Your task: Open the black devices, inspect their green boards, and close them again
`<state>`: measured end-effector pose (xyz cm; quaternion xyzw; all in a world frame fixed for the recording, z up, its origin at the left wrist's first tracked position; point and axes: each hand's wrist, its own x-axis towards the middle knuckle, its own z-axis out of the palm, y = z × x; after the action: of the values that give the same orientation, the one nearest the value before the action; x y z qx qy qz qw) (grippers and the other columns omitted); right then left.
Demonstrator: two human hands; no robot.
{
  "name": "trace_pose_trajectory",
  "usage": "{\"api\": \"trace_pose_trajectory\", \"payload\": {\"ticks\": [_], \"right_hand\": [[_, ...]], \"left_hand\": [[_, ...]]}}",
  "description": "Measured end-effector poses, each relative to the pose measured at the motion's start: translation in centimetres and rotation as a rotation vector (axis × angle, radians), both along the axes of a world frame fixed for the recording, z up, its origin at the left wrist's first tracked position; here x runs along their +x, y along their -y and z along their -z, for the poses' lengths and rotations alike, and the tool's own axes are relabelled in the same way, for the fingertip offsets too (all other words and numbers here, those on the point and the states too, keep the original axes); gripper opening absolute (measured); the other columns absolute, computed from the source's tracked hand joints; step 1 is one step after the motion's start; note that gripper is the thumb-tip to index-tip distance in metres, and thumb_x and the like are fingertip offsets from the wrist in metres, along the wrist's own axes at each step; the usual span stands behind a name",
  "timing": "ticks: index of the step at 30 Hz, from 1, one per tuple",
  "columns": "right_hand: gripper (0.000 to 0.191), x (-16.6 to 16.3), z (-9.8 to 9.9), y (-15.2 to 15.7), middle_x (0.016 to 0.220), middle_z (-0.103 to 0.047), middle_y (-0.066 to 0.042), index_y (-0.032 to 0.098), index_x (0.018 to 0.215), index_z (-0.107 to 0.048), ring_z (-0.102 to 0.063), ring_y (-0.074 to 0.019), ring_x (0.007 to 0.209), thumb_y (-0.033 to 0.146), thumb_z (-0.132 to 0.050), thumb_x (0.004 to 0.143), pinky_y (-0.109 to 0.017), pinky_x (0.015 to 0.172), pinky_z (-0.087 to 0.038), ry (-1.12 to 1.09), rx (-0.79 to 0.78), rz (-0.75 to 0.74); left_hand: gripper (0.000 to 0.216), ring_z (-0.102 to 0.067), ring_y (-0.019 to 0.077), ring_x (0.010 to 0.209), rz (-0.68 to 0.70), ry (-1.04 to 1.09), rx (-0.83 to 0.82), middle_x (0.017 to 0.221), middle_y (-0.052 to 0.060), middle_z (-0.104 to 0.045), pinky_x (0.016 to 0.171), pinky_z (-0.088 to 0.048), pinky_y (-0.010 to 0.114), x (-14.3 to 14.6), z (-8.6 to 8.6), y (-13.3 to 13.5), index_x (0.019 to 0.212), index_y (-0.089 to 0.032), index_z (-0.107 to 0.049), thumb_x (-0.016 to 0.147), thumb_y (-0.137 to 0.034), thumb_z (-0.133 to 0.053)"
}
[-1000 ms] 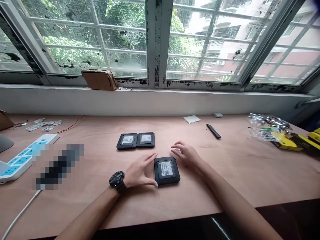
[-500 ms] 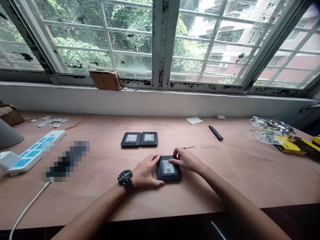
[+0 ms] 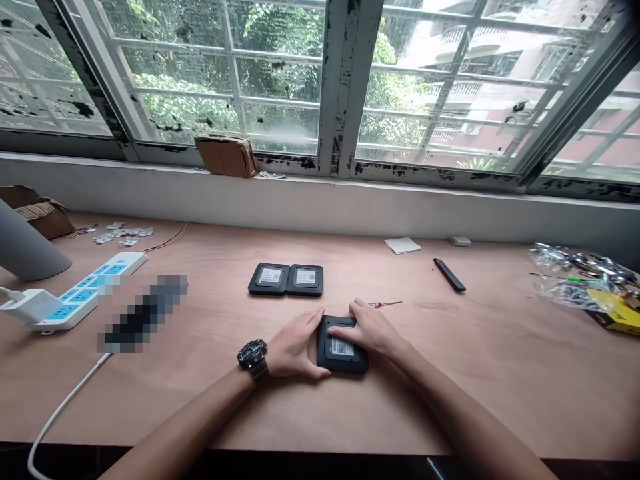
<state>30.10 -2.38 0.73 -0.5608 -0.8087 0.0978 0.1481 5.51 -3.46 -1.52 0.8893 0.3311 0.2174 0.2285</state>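
Note:
A flat, square black case (image 3: 350, 363) with rounded corners lies on the desk, its white printed label facing up. My left hand (image 3: 299, 345) grips it along the left edge, fingers at the far corner and thumb at the near one; a black watch is on that wrist. My right hand (image 3: 373, 330) holds the upper right side, its thumb pressed across the label and partly covering it. Just beyond the right hand rests a thin screwdriver (image 3: 385, 305) with a red part. Two similar black cases, a left one (image 3: 269, 279) and a right one (image 3: 305, 280), lie side by side farther back.
At left are a white power strip (image 3: 95, 290), a blurred dark object (image 3: 145, 317), a grey cylinder (image 3: 30, 233) and small white pieces (image 3: 125, 233). Toward the right lie a black bar (image 3: 449, 275), a white pad (image 3: 403, 245), plastic bags (image 3: 565, 293) and a yellow box (image 3: 617, 313).
My right hand has slid its thumb farther left across the label, and its fingers now cover more of the case's right side. The camera view has shifted slightly.

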Motion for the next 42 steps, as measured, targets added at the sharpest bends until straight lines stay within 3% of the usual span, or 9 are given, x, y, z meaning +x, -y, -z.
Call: {"api": "trace_pose_trajectory", "payload": {"ticks": [6, 10, 15, 18, 24, 29, 32, 37, 42], "right_hand": [[0.06, 0.0, 0.0, -0.3, 0.087, -0.062, -0.006, 0.022, 0.069, -0.053, -0.059, -0.0186, 0.071, 0.081, -0.059, 0.079, -0.031, 0.063, -0.042, -0.096, -0.039, -0.022], [0.054, 0.4, -1.0, 0.1, 0.09, -0.062, -0.004, 0.022, 0.078, -0.054, -0.059, -0.0202, 0.079, 0.074, -0.068, 0.078, -0.032, 0.068, -0.043, -0.194, 0.002, -0.091], [0.042, 0.8, -2.9, 0.9, 0.085, -0.061, 0.001, 0.023, 0.089, -0.052, -0.057, -0.0169, 0.075, 0.061, -0.067, 0.087, -0.028, 0.063, -0.044, -0.437, -0.24, -0.182], [0.039, 1.0, -4.2, 1.4, 0.083, -0.06, 0.001, 0.022, 0.086, -0.051, -0.055, -0.0162, 0.074, 0.057, -0.067, 0.088, -0.027, 0.062, -0.044, -0.486, -0.266, -0.218], [0.028, 1.9, -7.3, 1.8, 0.091, -0.069, -0.004, 0.023, 0.094, -0.061, -0.062, -0.0215, 0.082, 0.051, -0.065, 0.092, -0.034, 0.075, -0.049, -0.397, 0.055, -0.19], [0.017, 3.0, -8.9, 2.0, 0.102, -0.074, -0.006, 0.029, 0.098, -0.072, -0.064, -0.0258, 0.101, 0.039, -0.059, 0.099, -0.045, 0.098, -0.043, -0.08, 0.191, -0.51], [0.019, 4.6, -7.7, 2.6, 0.113, -0.073, -0.006, 0.03, 0.102, -0.073, -0.063, -0.0269, 0.109, 0.032, -0.054, 0.102, -0.046, 0.097, -0.046, 0.004, 0.248, -0.548], [0.02, 8.0, -2.6, 3.0, 0.124, -0.071, -0.007, 0.028, 0.098, -0.071, -0.065, -0.0268, 0.114, 0.021, -0.052, 0.101, -0.047, 0.097, -0.049, 0.001, 0.324, -0.466], [0.019, 9.3, 1.3, 2.9, 0.128, -0.069, -0.007, 0.027, 0.097, -0.073, -0.065, -0.0279, 0.117, 0.016, -0.057, 0.096, -0.047, 0.094, -0.056, -0.079, 0.322, -0.356]], "left_hand": [[0.132, -0.039, 0.0422, 0.143, 0.018, 0.053, -0.03, 0.158, 0.019, -0.037, 0.118, -0.035, 0.056, 0.0, -0.2, 0.0, 0.161, -0.02, -0.012, 0.058, -0.048, -0.089], [0.132, -0.038, 0.0409, 0.144, 0.024, 0.068, -0.051, 0.158, 0.019, -0.036, 0.119, -0.035, 0.054, -0.1, -0.7, 0.1, 0.161, -0.019, -0.013, 0.058, -0.048, -0.091], [0.118, -0.039, 0.0393, 0.144, 0.055, 0.077, -0.048, 0.158, 0.016, -0.039, 0.119, -0.034, 0.053, 0.0, -1.4, 0.1, 0.157, -0.022, -0.029, 0.06, -0.052, -0.09], [0.122, -0.038, 0.038, 0.145, 0.02, 0.041, -0.001, 0.158, 0.017, -0.038, 0.119, -0.034, 0.051, -0.2, -1.4, 0.3, 0.158, -0.019, -0.026, 0.06, -0.058, -0.089], [0.111, -0.046, 0.0425, 0.135, -0.34, -0.147, 0.196, 0.145, 0.019, -0.052, 0.12, -0.019, 0.065, -2.8, -0.9, 4.3, 0.155, -0.017, -0.031, 0.072, -0.079, -0.069], [0.092, -0.052, 0.0397, 0.131, -0.497, -0.206, 0.281, 0.139, 0.016, -0.058, 0.122, -0.016, 0.064, -5.7, -1.0, 7.6, 0.153, -0.022, -0.037, 0.082, -0.076, -0.062], [0.084, -0.052, 0.0365, 0.133, -0.469, -0.193, 0.261, 0.144, 0.014, -0.057, 0.122, -0.018, 0.063, -6.5, -1.2, 7.2, 0.154, -0.024, -0.035, 0.088, -0.068, -0.062], [0.085, -0.047, 0.0327, 0.14, -0.365, -0.117, 0.146, 0.155, 0.014, -0.047, 0.122, -0.025, 0.059, -5.7, -1.1, 5.9, 0.16, -0.025, -0.022, 0.092, -0.054, -0.065], [0.087, -0.051, 0.0327, 0.137, -0.394, -0.086, 0.16, 0.154, 0.01, -0.049, 0.12, -0.033, 0.054, -4.2, -0.3, 6.0, 0.16, -0.028, -0.021, 0.091, -0.051, -0.068]]}}
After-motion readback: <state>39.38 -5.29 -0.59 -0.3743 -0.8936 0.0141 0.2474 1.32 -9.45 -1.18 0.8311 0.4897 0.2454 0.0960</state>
